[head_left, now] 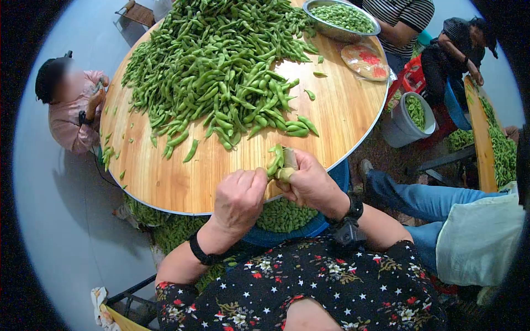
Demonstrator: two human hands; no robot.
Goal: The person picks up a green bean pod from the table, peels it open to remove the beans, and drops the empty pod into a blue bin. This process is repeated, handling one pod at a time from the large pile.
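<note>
I have the left hand [238,196] and right hand [312,185] both pinched on a soybean pod [275,160] held between them, just above the blue basin [265,238] of beans. Mid-shelling, I judge; next needs a thumb squeeze.

A round wooden table [342,110] carries a broad heap of green bean pods [221,66] across its far left and middle, with loose pods [191,150] strewn toward the near edge, and at far right a metal bowl [341,19] of shelled beans and a flat wrapped packet [365,62].
</note>
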